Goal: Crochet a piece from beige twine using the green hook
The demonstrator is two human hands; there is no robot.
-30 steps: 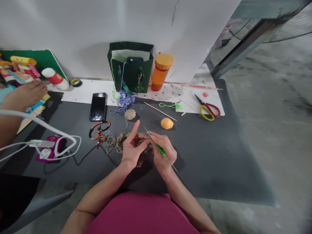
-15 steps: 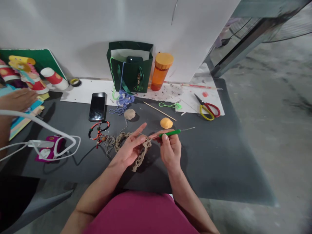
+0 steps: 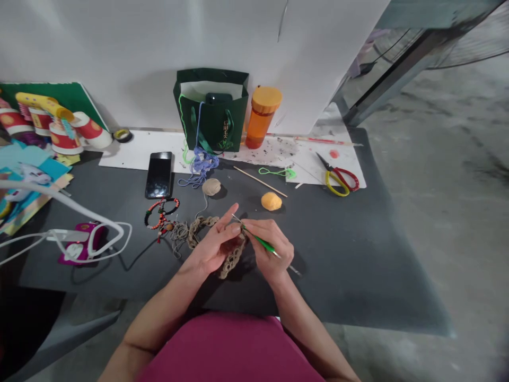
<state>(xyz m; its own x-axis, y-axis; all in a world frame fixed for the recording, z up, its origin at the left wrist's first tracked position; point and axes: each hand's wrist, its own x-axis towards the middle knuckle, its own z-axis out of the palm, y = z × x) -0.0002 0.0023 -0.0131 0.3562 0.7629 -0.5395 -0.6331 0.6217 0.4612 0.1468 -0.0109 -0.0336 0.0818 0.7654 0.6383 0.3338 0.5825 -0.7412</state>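
My left hand pinches a strip of beige crochet work, its index finger stretched up. In my right hand is a green-handled crochet hook, its metal tip at the top edge of the work beside my left fingers. The far end of the hook sticks out past my palm. More of the beige piece and loose yarn lie left of my left hand. A strand runs up to a small beige yarn ball. Just beyond my right hand sits a small yellow ball.
A phone, beaded bracelets and a purple gadget with white cables lie left. Behind stand a green paper bag and an orange bottle. Scissors lie right, a thin stick in the middle.
My right hand has turned the hook from pointing right to lying along its grip, tip at the crochet work. Another person's hand has left the papers at far left.
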